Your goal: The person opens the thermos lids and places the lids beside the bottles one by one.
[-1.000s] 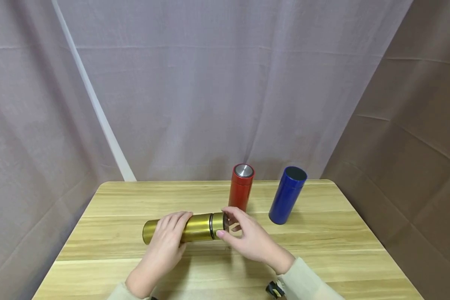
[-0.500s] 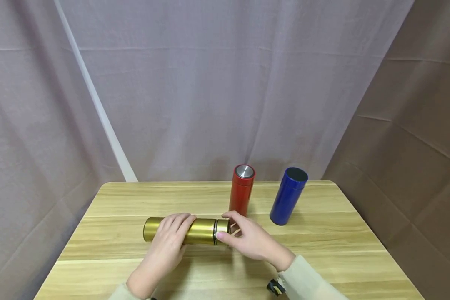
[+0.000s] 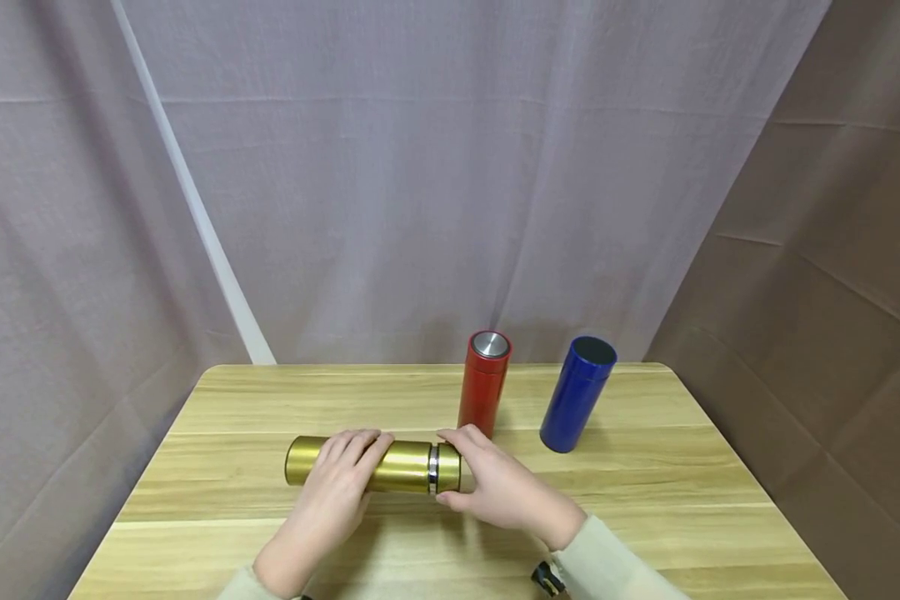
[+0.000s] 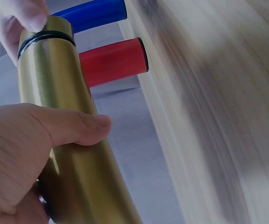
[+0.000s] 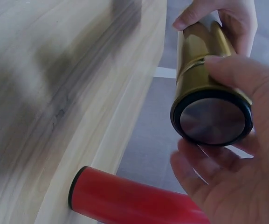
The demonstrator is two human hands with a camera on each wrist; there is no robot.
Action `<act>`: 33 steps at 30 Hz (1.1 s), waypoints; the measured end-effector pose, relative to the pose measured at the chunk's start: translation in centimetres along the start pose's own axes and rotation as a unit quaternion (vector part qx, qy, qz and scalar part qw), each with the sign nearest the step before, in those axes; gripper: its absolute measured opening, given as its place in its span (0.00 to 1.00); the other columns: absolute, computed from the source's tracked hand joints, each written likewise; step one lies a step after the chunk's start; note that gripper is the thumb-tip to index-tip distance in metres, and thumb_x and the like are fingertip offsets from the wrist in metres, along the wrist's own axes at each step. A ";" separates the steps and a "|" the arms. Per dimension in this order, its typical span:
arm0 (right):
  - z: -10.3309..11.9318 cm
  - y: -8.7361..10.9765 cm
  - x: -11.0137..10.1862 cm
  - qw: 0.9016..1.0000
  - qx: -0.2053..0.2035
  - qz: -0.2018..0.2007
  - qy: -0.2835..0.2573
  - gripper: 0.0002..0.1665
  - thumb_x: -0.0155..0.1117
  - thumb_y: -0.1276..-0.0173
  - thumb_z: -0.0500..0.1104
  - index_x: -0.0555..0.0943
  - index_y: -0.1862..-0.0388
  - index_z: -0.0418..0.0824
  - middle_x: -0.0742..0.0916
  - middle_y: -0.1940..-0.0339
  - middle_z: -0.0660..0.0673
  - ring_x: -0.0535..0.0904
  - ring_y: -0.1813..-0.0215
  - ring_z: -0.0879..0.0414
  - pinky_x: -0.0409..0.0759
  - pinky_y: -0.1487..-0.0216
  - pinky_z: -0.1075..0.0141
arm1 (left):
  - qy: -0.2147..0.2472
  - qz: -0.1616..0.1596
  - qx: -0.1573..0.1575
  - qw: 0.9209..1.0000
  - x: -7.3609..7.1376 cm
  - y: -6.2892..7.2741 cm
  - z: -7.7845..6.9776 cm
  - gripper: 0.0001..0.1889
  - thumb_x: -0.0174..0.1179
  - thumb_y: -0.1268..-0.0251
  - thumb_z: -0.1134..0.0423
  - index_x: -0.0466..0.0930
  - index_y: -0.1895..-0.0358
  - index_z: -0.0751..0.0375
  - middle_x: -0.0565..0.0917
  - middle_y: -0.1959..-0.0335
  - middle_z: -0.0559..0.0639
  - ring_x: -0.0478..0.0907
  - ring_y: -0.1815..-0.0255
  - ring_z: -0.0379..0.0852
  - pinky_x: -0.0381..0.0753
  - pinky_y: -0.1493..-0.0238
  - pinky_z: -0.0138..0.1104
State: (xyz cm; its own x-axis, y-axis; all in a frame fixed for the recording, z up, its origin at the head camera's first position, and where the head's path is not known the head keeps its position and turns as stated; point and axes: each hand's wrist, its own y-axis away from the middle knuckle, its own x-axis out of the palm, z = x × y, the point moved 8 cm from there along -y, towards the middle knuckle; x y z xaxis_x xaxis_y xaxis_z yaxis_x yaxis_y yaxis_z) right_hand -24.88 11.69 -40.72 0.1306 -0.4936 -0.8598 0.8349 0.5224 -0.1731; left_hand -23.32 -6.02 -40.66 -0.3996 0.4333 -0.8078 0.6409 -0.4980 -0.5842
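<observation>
Now, from the left, the left hand (image 3: 335, 479) is clamped around the body of the gold bottle (image 3: 403, 465), which lies sideways over the wooden surface (image 3: 270, 400), nearly level where a second ago its right end tipped upward. Further along, the band (image 3: 432, 468) between body and cap (image 3: 447, 471) looks wider than before, with a silvery strip showing beside the black; the cap seems to sit slightly apart from the body, so I judge it is loose rather than fully tightened. At that end the right hand (image 3: 498, 479) pinches the cap, its thumb shifted from the cap's front to its lower, near edge, which suggests a renewed grip for turning. Behind this hand stands the red bottle (image 3: 483, 387), silver-topped; further right stands the blue bottle (image 3: 576, 398), dark-topped. Both have stayed in place, untouched.
</observation>
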 end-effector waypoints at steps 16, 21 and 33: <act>0.6 -0.2 -1.0 0.996 -0.032 -0.063 0.057 0.39 0.74 0.45 0.44 0.69 0.36 0.45 0.73 0.42 0.52 0.72 0.46 0.59 0.75 0.45 0.62 | 0.041 0.020 -0.048 0.998 0.4 0.0 1.3 0.47 0.78 0.70 0.73 0.70 0.34 0.59 0.77 0.44 0.57 0.73 0.44 0.58 0.68 0.40 0.51; 0.3 -0.2 -1.3 0.994 -0.022 -0.092 0.058 0.39 0.75 0.47 0.42 0.68 0.37 0.45 0.72 0.43 0.51 0.73 0.45 0.58 0.75 0.43 0.61 | 0.081 0.049 -0.113 0.989 0.7 0.1 2.7 0.47 0.78 0.66 0.70 0.68 0.33 0.60 0.77 0.42 0.58 0.72 0.42 0.58 0.66 0.38 0.54; -2.8 -0.4 0.5 0.988 0.052 -0.119 -0.083 0.39 0.76 0.48 0.50 0.68 0.40 0.44 0.75 0.48 0.53 0.74 0.48 0.59 0.75 0.44 0.58 | 0.199 -0.054 -0.264 0.942 0.1 -1.0 6.1 0.45 0.79 0.63 0.64 0.67 0.35 0.59 0.79 0.45 0.57 0.70 0.49 0.56 0.65 0.45 0.50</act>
State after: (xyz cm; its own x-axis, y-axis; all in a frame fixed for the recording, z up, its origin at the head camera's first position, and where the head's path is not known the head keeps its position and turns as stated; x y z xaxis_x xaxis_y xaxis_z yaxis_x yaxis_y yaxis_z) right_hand -26.66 13.19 -42.43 0.0027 -0.7051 -0.7091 0.9015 0.3085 -0.3034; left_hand -27.98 -10.03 -40.67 -0.2712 0.7594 -0.5914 0.8896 -0.0369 -0.4553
